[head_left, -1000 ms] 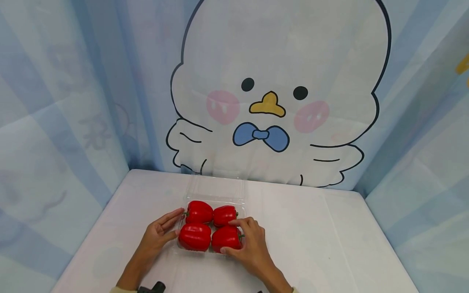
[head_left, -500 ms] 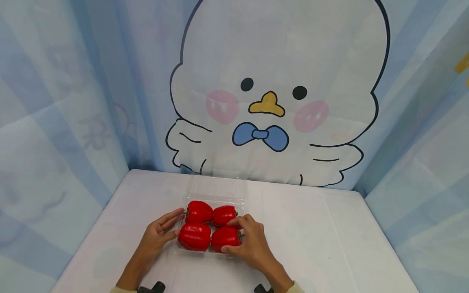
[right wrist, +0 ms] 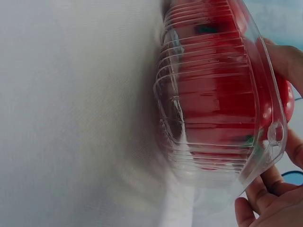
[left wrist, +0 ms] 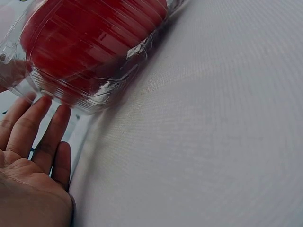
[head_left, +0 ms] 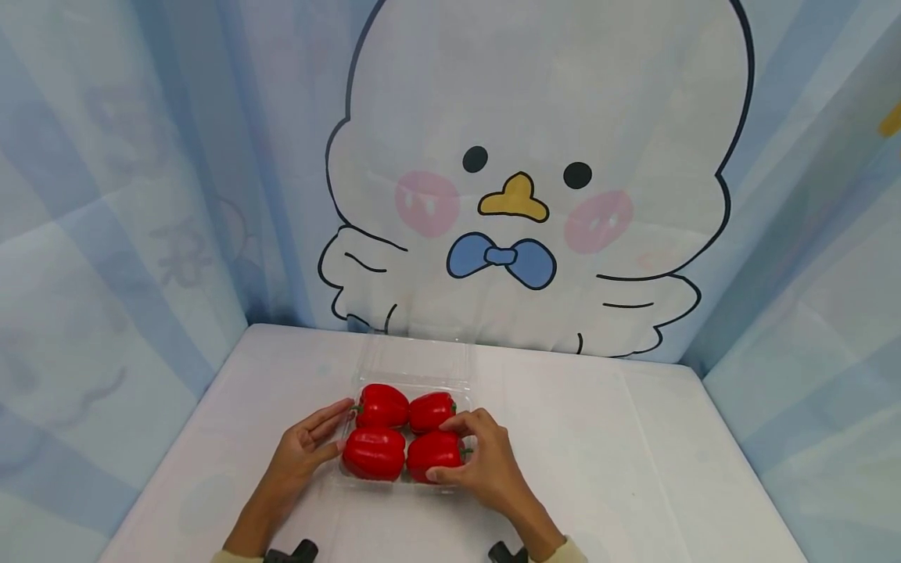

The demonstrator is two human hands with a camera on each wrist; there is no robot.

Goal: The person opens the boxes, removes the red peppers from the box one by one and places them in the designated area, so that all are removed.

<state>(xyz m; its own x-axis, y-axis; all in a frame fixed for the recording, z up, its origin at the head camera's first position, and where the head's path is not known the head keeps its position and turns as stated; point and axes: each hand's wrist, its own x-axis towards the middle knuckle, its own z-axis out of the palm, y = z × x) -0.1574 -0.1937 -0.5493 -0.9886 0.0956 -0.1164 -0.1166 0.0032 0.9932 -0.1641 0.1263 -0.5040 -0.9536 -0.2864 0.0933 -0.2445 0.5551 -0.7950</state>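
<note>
Several red bell peppers sit in two rows in a clear plastic clamshell box [head_left: 414, 363], its lid folded back toward the wall. My right hand [head_left: 487, 467] pinches the near right bell pepper [head_left: 431, 453] between thumb and finger. On the left side, my left hand [head_left: 301, 448] touches the box wall with fingers extended and the thumb by the rim. The left wrist view shows those fingertips [left wrist: 60, 113] against the ribbed plastic. The near left bell pepper [head_left: 374, 455], far left bell pepper [head_left: 383, 407] and far right bell pepper [head_left: 431, 411] show from above.
The box rests on a table with a white cloth [head_left: 619, 461]. Behind it hangs a curtain [head_left: 535, 313] printed with a cartoon bird, and pale blue curtains [head_left: 105, 234] flank both sides. Black wrist mounts [head_left: 292, 552] show at the lower edge.
The right hand shifts slightly at the near right pepper, and more of its wrist mount and sleeve shows. The left hand and the box stay in place.
</note>
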